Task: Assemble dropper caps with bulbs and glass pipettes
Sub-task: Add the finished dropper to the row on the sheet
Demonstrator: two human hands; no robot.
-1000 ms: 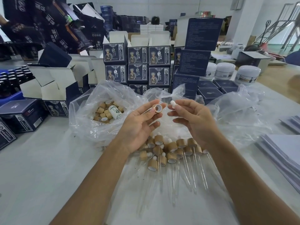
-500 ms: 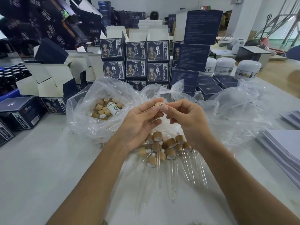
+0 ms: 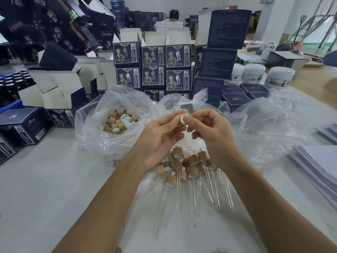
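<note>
My left hand (image 3: pixel 158 136) pinches a tan bamboo dropper cap (image 3: pixel 180 119) between thumb and fingers, held up over the table. My right hand (image 3: pixel 213 132) meets it from the right, its thumb pressing on the cap's white open end; the white rubber bulb is hidden under the fingers. Below my hands lies a pile of assembled droppers (image 3: pixel 186 165), bamboo caps with glass pipettes (image 3: pixel 211 187) pointing toward me. A clear plastic bag (image 3: pixel 94 132) at the left holds several loose bamboo caps (image 3: pixel 114 123) and a small white bottle (image 3: pixel 127 121).
Crumpled clear plastic (image 3: pixel 264 125) spreads to the right. Stacked dark blue product boxes (image 3: pixel 153 66) stand behind, open white-lined boxes (image 3: pixel 54 92) at the left, white jars (image 3: pixel 280 76) at the back right. Paper sheets (image 3: pixel 317 167) lie at the right edge.
My hands have come together: the right hand brought the white bulb to the cap in my left hand and now presses on it.
</note>
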